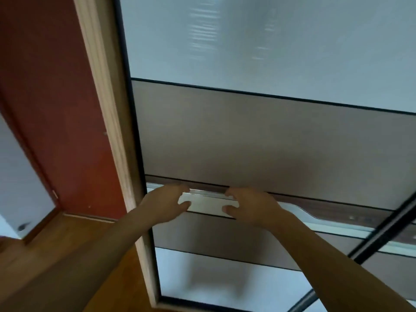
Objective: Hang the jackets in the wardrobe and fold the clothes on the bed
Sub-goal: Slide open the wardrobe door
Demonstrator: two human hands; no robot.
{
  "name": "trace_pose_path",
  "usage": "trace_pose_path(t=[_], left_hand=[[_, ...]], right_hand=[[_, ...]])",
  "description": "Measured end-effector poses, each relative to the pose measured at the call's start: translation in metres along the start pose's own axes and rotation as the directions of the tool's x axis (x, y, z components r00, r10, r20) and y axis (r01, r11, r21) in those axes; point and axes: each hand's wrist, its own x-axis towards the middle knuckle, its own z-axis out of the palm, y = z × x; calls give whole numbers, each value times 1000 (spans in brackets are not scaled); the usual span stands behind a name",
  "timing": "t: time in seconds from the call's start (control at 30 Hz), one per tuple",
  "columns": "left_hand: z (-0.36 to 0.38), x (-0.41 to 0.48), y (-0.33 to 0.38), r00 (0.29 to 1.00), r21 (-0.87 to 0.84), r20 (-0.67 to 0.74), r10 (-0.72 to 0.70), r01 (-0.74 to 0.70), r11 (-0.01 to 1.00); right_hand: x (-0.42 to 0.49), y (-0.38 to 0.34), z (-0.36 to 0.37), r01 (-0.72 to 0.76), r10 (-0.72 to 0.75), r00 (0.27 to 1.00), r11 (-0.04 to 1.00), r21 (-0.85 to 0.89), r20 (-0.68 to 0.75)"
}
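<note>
A sliding wardrobe door (247, 140) fills the view, with frosted glass panels above and below a taupe middle band. A silver handle strip (209, 202) runs across it at waist height. My left hand (165, 203) grips the strip's left end, fingers curled over its top edge. My right hand (249, 206) grips it a little to the right in the same way. No jackets, clothes or bed are in view.
A light wooden wardrobe frame (112, 136) stands just left of the door, against a red-brown wall (51, 91). A second sliding door's dark edge (382, 230) crosses at lower right. Wooden floor (56, 251) lies at lower left.
</note>
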Motion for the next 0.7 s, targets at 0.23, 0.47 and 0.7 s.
trace_pose_path(t=[0.23,0.47,0.7], left_hand=[[-21,-2,-9,998,72,-27,-65,67,995],[-52,19,-27,983,-9,-181,-20,18,1000],[-62,30,-47,855,-270,-503,-128,-15,963]], right_hand=[[23,-13,-15,148,-168,973,980,-134,-160],[60,-25,-42,199,-452,786,830,-521,-421],[91,-9,-53,58,-524,747,664,-745,-409]])
